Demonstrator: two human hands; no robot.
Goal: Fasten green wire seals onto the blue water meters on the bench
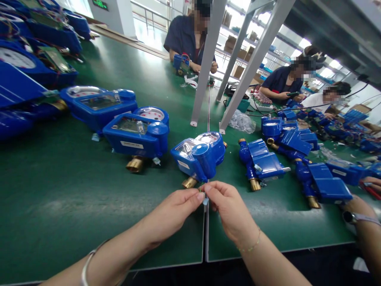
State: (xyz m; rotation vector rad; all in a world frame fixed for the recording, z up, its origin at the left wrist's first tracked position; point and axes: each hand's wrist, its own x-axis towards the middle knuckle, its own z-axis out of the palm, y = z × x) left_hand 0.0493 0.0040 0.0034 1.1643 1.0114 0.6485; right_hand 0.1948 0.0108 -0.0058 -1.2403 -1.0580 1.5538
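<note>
My left hand (pixel 186 202) and my right hand (pixel 223 198) meet fingertip to fingertip at the near side of a blue water meter (pixel 198 153). Both are closed in a pinch on a thin seal wire (pixel 201 190), mostly hidden by the fingers. A small pale-blue seal tag (pixel 205 201) hangs just below the fingertips. The meter lies on the green table with its clear windows up, its brass pipe end (pixel 189 182) pointing toward me, just beyond my left fingers.
More blue meters (pixel 137 133) stand to the left, with a stack (pixel 38 59) at far left. Others (pixel 262 159) lie right. Grey metal posts (pixel 256 67) rise behind. A co-worker's arm (pixel 361 214) reaches in at right; several people work beyond. A gap splits the table (pixel 119 222).
</note>
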